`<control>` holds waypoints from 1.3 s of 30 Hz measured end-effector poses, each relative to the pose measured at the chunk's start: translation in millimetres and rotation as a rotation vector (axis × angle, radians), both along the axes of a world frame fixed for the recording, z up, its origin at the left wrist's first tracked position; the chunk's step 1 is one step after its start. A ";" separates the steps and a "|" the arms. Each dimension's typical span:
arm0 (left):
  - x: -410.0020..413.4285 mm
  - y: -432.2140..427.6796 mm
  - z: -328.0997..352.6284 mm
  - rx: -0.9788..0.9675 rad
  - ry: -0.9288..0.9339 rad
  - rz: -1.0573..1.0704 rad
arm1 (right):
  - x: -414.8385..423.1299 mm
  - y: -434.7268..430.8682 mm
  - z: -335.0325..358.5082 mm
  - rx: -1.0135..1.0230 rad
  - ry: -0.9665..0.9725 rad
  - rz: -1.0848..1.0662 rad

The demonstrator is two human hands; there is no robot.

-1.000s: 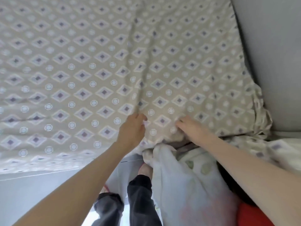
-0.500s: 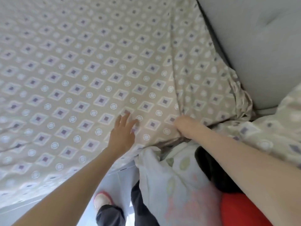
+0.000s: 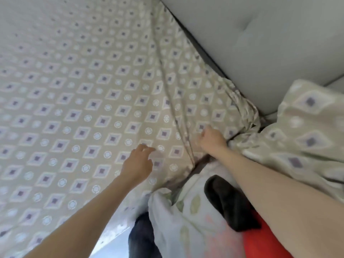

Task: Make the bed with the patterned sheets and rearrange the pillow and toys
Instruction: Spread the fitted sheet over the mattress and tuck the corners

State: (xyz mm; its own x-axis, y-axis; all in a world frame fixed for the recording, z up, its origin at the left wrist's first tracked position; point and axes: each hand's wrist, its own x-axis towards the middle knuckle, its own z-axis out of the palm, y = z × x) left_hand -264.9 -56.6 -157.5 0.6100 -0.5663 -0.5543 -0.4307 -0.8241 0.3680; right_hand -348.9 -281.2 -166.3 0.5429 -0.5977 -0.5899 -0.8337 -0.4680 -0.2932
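— Where's the patterned sheet [image 3: 78, 112] now?

— Spread over the bed top, running up to the grey padded headboard [image 3: 260, 43]. At the near corner it bunches where it meets the headboard's end.

— And the hands?

— The right hand [image 3: 212, 140] is curled into a fist on the sheet close to that corner, gripping cloth. A long crease [image 3: 173, 101] runs from the fist away up the bed, and it is sharper than it was half a second ago. The left hand [image 3: 138, 162] is out over the sheet, just left of the crease, fingers loosely bent and apart, holding nothing.

— It was pinching the edge a second ago.

— Yes, then it lay flat with the fingers spread; now they are slack. The fingertips are blurred, so I can't tell whether they touch the cloth.

— The pillow?

— The pillow [image 3: 307, 136], in the same pattern, sits at the right against the headboard's end, beside the right forearm. More of it shows than before. A white blanket [image 3: 186, 216] with pale green spots hangs below the bed edge, between the two arms.
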 end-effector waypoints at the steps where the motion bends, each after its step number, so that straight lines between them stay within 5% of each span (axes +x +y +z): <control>1: 4.6 -9.2 0.7 -0.014 -0.014 -0.031 | 1.5 -6.6 -1.6 -0.008 -0.004 -0.148; 6: 28.3 -61.4 2.1 -0.072 -0.027 -0.170 | -3.1 -30.9 -14.1 0.023 0.029 -0.506; 16: 54.1 -149.3 -16.4 -0.101 -0.116 -0.392 | -13.2 -49.3 -24.8 -0.271 0.097 -0.288; 24: 72.9 -171.2 -29.8 0.024 -0.080 -0.522 | -14.5 -70.5 -32.6 -0.235 0.056 -0.696; 30: 95.1 -195.8 -33.9 0.117 -0.074 -0.620 | -11.4 -77.6 -29.1 -0.118 0.120 -0.739; 36: 103.6 -230.8 -37.1 0.062 -0.056 -0.659 | 4.4 -95.3 -13.7 -0.347 -0.060 -0.686; 39: 109.3 -239.4 -40.9 0.038 -0.073 -0.722 | 14.0 -116.6 -13.9 -0.214 0.011 -0.728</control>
State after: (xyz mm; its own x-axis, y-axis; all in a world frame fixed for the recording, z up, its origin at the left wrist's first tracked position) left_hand -155.7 -296.0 -198.3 0.1277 -0.8228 -0.5538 -0.8946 -0.3366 0.2938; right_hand -335.0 -397.9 -180.2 -0.0376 -0.9049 -0.4240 -0.9562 0.1559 -0.2479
